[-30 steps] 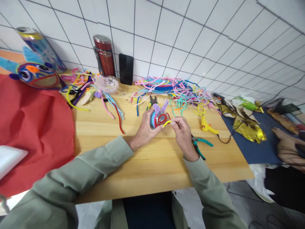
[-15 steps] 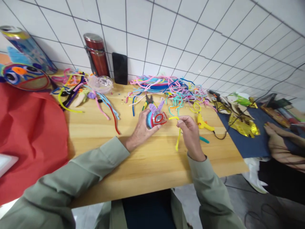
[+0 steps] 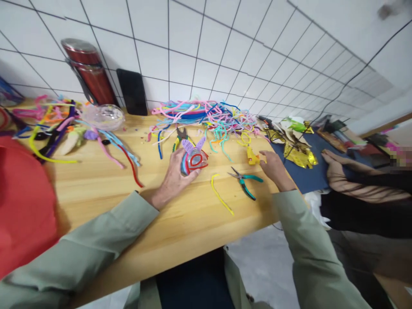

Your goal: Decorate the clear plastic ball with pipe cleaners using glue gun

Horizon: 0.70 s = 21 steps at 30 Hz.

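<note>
My left hand (image 3: 174, 176) is closed around a small clear plastic ornament (image 3: 197, 160). It has purple pipe-cleaner ears, a red loop on its front and blue and pink bands on its side. Over at the right, my right hand (image 3: 275, 169) is at a yellow hot glue gun (image 3: 252, 157), thumb and fingers apart around its handle end. A bent yellow pipe cleaner (image 3: 220, 197) lies on the wooden table (image 3: 180, 227) between my hands. Teal-handled pliers (image 3: 247, 182) rest beside it, jaws apart. Behind the ornament lies a second pair of pliers (image 3: 183, 135), partly hidden.
Many coloured pipe cleaners (image 3: 206, 113) are heaped against the tiled wall. A red flask (image 3: 92, 71), a phone (image 3: 131, 92) and a clear plastic shell (image 3: 107, 117) stand left of them. Red cloth (image 3: 25, 206) covers the left end. Gold foil (image 3: 301, 154) and another person's arm (image 3: 341, 184) are at right.
My right hand has let go of the yellow pipe cleaner, now on the table, and moved right to the glue gun. The teal pliers have come into full view. The camera view has shifted right.
</note>
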{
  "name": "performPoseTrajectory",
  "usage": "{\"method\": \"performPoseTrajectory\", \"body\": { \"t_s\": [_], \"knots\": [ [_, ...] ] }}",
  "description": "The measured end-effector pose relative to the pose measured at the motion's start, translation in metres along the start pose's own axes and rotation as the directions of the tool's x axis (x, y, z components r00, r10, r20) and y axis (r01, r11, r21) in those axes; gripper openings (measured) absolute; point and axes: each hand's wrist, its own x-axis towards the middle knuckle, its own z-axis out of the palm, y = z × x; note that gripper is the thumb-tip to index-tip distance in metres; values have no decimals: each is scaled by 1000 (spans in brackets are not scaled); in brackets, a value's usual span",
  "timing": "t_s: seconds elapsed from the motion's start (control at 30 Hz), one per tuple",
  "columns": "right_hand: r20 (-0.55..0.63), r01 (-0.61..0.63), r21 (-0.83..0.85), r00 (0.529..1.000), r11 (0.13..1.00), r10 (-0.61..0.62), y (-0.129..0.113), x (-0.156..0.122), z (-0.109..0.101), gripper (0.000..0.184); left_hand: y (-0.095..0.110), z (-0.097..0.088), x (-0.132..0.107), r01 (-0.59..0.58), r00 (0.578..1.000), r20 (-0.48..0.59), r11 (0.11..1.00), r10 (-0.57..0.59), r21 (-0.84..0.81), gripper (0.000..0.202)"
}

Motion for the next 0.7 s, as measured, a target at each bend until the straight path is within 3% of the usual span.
{"method": "performPoseTrajectory", "body": {
  "t_s": [0.13, 0.27, 0.47, 0.53, 0.6, 0.7],
  "knots": [
    [100, -18, -87, 995, 996, 27, 14, 8, 19, 56, 3, 1, 1, -1, 1000, 31, 1000, 1, -2, 80],
    [126, -23, -116, 991, 993, 38, 15, 8, 33, 58, 5, 3, 2, 31, 998, 52, 999, -33, 34, 88],
    [98, -15, -54, 995, 998, 20, 10, 10, 21, 44, 11, 4, 3, 32, 998, 56, 998, -35, 51, 89],
    [68, -28, 45, 997, 999, 25, 0, 8, 8, 38, 13, 3, 4, 44, 998, 39, 997, -47, 64, 87],
    [41, -63, 273, 998, 960, 54, -20, 5, -7, 37, 14, 3, 5, 50, 999, 12, 996, -51, 76, 87],
    [64, -59, 637, 998, 769, 23, -64, 0, -30, 45, 15, 1, 6, 44, 999, -22, 995, -42, 85, 89]
  ]
}}
